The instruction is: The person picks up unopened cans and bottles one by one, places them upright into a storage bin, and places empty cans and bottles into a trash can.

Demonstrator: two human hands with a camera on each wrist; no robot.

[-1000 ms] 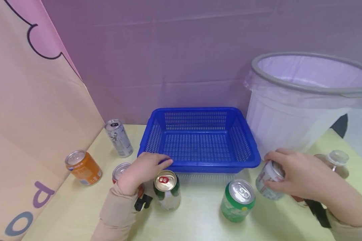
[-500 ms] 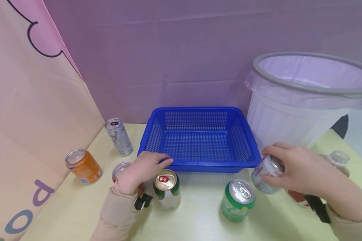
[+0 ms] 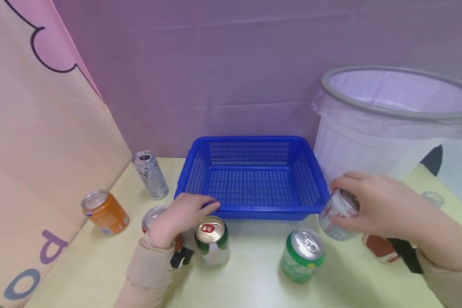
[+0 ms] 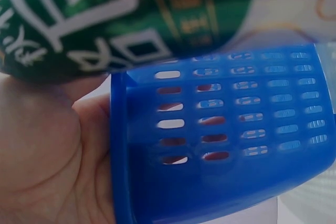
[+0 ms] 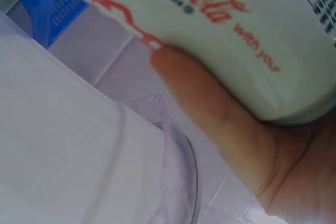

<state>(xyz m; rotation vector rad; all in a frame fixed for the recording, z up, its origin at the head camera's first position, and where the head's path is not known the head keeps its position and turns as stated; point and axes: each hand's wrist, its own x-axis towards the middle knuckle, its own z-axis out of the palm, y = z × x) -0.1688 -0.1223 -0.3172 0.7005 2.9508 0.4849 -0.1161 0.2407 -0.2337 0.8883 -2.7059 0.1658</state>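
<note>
My left hand (image 3: 186,214) grips the near rim of the blue plastic basket (image 3: 259,209) at its left corner. Through the basket wall's slots (image 4: 215,121), parts of the fingers show in the left wrist view. Beside that hand stands a green and white can (image 3: 212,244) with a gold top, large in the left wrist view. My right hand (image 3: 381,205) holds a white Coca-Cola can (image 3: 336,218) with red print, tilted, near the basket's right corner. A finger lies along the can (image 5: 231,19) in the right wrist view.
A green can (image 3: 302,256) stands before the basket. Left are an orange can (image 3: 108,214), a silver can (image 3: 152,177) and a partly hidden red can (image 3: 152,216). A lined white bin (image 3: 362,149) stands right. A red-brown item (image 3: 379,248) and clear bottle (image 3: 433,199) are partly hidden.
My right hand has lifted the Coca-Cola can slightly and moved it left toward the basket. More of the red-brown item shows now. The left hand keeps its place on the rim.
</note>
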